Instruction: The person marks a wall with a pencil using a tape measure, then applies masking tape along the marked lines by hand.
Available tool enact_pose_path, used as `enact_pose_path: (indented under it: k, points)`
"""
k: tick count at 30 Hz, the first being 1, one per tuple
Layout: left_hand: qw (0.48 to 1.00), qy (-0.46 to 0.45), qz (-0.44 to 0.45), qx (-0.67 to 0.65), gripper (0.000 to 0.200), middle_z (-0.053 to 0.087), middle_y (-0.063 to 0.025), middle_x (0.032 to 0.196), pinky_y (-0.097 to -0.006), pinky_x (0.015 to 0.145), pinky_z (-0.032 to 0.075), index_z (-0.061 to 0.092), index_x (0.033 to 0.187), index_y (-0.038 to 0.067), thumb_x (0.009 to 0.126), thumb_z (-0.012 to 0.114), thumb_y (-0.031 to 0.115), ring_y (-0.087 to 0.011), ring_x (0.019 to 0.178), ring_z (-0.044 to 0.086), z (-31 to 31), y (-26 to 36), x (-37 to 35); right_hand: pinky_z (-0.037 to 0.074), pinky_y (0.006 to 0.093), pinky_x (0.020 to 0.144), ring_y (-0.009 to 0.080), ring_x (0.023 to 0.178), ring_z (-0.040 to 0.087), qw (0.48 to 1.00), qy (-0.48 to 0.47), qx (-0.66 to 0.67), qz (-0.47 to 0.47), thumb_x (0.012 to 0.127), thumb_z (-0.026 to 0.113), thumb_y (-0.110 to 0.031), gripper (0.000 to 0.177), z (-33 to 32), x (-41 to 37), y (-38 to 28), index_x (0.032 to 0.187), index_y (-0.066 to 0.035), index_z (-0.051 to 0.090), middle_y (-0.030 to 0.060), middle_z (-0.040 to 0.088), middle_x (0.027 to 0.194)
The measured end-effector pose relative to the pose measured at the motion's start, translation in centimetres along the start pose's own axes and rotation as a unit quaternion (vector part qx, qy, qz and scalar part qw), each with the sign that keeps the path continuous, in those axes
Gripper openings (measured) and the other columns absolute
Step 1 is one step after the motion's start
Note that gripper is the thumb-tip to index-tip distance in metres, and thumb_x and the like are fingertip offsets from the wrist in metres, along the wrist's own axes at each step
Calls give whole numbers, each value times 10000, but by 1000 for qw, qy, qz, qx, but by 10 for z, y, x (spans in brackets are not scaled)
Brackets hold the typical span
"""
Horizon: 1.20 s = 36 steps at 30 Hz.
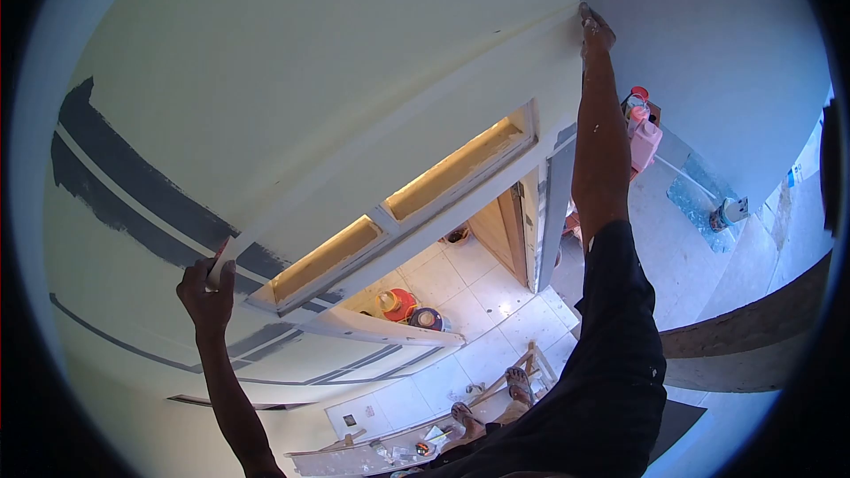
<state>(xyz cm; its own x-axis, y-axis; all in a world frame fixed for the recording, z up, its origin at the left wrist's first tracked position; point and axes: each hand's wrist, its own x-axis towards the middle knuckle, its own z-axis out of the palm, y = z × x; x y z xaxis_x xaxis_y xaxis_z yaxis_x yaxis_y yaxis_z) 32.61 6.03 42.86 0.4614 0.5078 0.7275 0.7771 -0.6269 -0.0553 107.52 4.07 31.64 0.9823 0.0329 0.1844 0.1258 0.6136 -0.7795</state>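
High on the pale wall (336, 44), a long whitish strip (425, 102), which looks like tape, runs between my two hands. My left hand (208, 294) is closed on a small pale piece with a reddish edge at the strip's lower left end, beside the dark grey painted bands (146, 186). I cannot make out whether that piece is a roll or the strip's end. My right hand (598, 28) is stretched far out to the wall's corner, where the strip's other end meets it. Its fingers press together there, and their tips are partly hidden.
Below lie a framed opening with lit panes (460, 164) and a doorway with a wooden door (503, 226). My bare feet (516, 382) stand on a narrow raised plank (398, 443). Red and dark buckets (398, 304) and a pink jug (645, 143) are on the floor.
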Motion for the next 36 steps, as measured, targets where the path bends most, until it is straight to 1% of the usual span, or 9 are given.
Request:
enact_pose_path:
  k: [8,18,27,29,30,32,33,34,36]
  points:
    - [1000,-5,-28,-5,209,610,-108,671,-351,524,474,603,757,33,747,728,200,-244,575,602,1,-5,0,402,252,929,161,1035,578,1000,-4,11,27,829,672,-123,271,3,-12,-12,1073,-6,646,70,653,1059]
    - [999,8,-30,-18,207,605,-107,646,-341,520,480,610,764,36,751,725,208,-243,562,608,7,1,0,394,294,945,178,1035,573,999,18,-18,38,800,714,-163,300,8,-17,-22,1061,-25,660,77,658,1046]
    - [987,82,-105,92,272,623,-120,641,-359,531,485,649,762,68,688,769,301,-265,529,608,17,19,8,473,326,832,201,853,618,993,106,12,52,684,806,-211,293,18,-27,-22,884,-18,713,107,689,915]
    - [985,88,-124,77,285,625,-126,636,-365,530,482,662,770,75,688,765,328,-277,534,608,26,16,11,428,291,896,173,1010,576,996,49,-63,27,778,696,-216,301,12,-5,0,1042,-73,678,76,654,1063]
    - [983,95,-143,64,299,627,-132,631,-372,529,480,675,778,83,688,762,355,-289,540,607,23,17,13,431,311,906,190,1032,575,982,6,-169,-84,824,626,-257,293,3,43,48,1079,-117,662,52,645,1095]
    - [979,112,-139,99,345,623,-131,611,-399,556,482,689,782,101,692,739,429,-309,574,620,26,22,11,437,352,925,224,1074,575,872,-4,-365,-327,917,485,-339,307,-11,108,114,1153,-204,629,3,625,1157]
    - [975,85,-176,102,347,629,-120,615,-402,568,487,690,780,112,700,726,448,-318,569,619,26,25,11,443,280,924,144,1071,570,859,-55,-466,-205,852,510,-109,373,-9,37,35,1220,-85,568,48,611,1177]
    - [970,75,-176,153,335,633,-112,612,-396,565,490,684,756,118,711,716,449,-321,570,620,25,33,12,443,280,924,144,1071,570,863,-79,-455,-206,852,510,-109,373,-7,21,20,1220,-85,568,48,611,1177]
    - [961,80,-218,149,386,634,-116,611,-392,566,504,675,718,100,723,689,486,-311,573,631,24,43,16,455,281,886,164,1011,589,966,-16,-246,-81,836,609,-242,344,6,-7,-8,1135,-72,626,64,639,1112]
